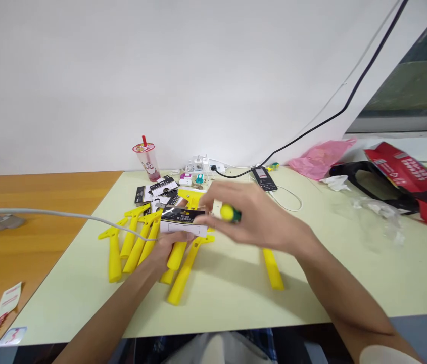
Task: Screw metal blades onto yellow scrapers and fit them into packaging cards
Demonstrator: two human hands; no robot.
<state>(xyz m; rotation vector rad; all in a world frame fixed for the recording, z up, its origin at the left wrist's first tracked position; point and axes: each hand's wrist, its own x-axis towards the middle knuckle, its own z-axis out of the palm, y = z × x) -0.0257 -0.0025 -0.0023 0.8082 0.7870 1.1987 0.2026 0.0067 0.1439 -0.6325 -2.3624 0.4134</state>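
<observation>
Holds a printed card (183, 222) up over the desk (228, 308), pressing along its lower edge with the left hand (170, 243) and apparently gripping a yellow tool (177, 257) just beneath; supported from below, probably, to leave the printed face in plain sight and the right end free. Cannot tell the exact join between card and tool, nor the placing of the hidden fingers. Cradles a short yellow-and-green handle (229, 213) inside the curled right hand (251, 212), with thumb and index finger brought narrow at the card's right end; tucked back there, it seems, to spare those fingertips without any setting down. Cannot tell firm contact from near contact through the blur. Has a row of similar yellow tools (114, 258) lying to the left, handles toward the near edge, presumably for easy picking, and a single one (273, 270) well apart on the right. Has loose cards (163, 184) heaped behind the row, likely for a short reach. Looks glossy black across the card's upper band, with pale lettering reading TGJ-001 above smaller characters, and white below with an outlined blank box. Shows plain bright yellow on the tools, with straight, smooth handles flaring into T-shaped heads.
</observation>
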